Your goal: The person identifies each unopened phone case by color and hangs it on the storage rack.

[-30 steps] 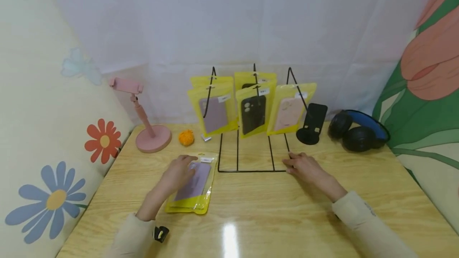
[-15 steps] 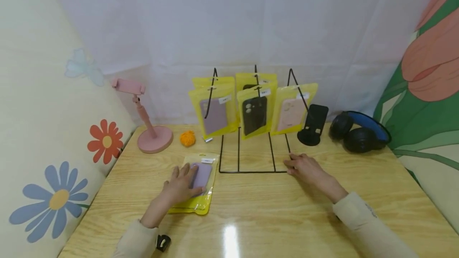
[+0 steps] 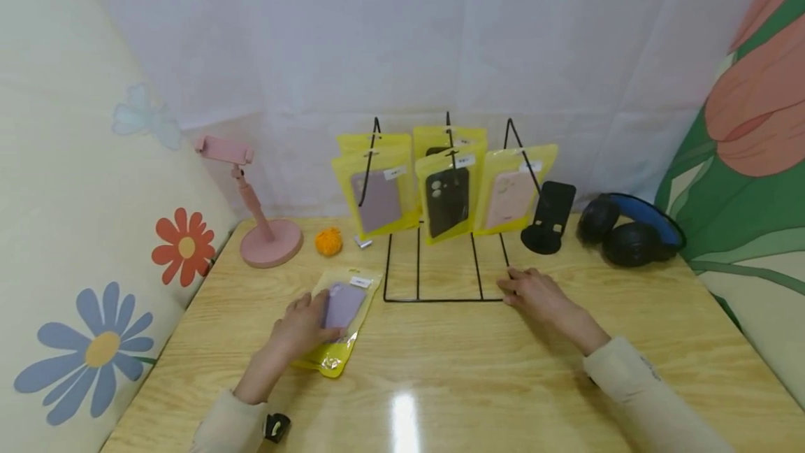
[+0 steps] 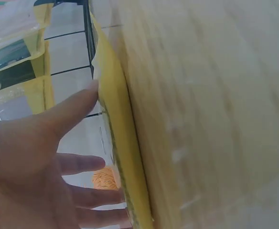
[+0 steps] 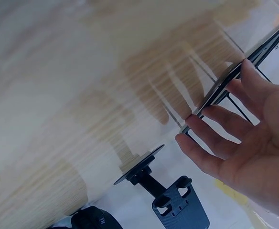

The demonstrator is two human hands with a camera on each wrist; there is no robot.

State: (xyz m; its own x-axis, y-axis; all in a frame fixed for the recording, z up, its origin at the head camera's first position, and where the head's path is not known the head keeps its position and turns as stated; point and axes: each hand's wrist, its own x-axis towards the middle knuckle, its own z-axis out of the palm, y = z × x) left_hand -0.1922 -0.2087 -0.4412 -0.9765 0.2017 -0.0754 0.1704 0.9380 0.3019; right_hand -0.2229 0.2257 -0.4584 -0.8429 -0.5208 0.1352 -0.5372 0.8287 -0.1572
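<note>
A yellow-edged clear packet (image 3: 339, 353) with a purple phone case (image 3: 344, 306) in it lies on the table at left. My left hand (image 3: 300, 327) rests on it, thumb across its front and fingers over its left part. From the left wrist view, the thumb (image 4: 77, 107) and straight fingers touch the packet. My right hand (image 3: 537, 293) holds the front right corner of a black wire display rack (image 3: 434, 300), thumb and fingers at the bar in the right wrist view. Several yellow packets (image 3: 443, 233) with purple, black and pink phone cases hang on the rack's hooks.
A pink phone stand (image 3: 270, 243) stands at the back left, beside an orange ball of yarn (image 3: 328, 241) and a small silver piece (image 3: 363, 242). Right of the rack are a black phone stand (image 3: 553, 205) and black-and-blue headphones (image 3: 631, 242). A white cloth hangs behind.
My left hand has spread over the packet and shifted left, and the packet's lower end has swung left with it. The right hand stays at the rack's corner.
</note>
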